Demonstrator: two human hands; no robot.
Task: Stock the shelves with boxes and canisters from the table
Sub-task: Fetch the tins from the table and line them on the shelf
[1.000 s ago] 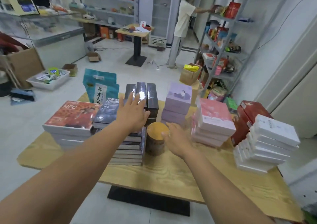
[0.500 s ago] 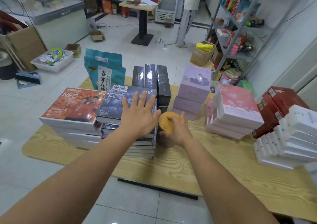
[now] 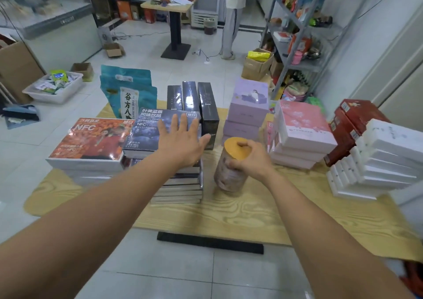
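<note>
Table [image 3: 251, 211]: canister [image 3: 229, 177] between box stacks [image 3: 302, 129].

A white plastic tub [image 3: 61, 97] of small packets is set on the tiled floor at the left, and a small open carton [image 3: 83, 69] is placed just behind it. Another open carton [image 3: 114, 49] is seen farther back, near a glass-fronted counter [image 3: 48, 21]. A pedestal table [image 3: 175, 29] (its top is strewn with papers) is stood mid-room. A person [image 3: 232, 24] in pale trousers is seen standing beside it. Nearer, a larger carton [image 3: 251, 71] is filled with a yellow bag [image 3: 258, 56].
</note>
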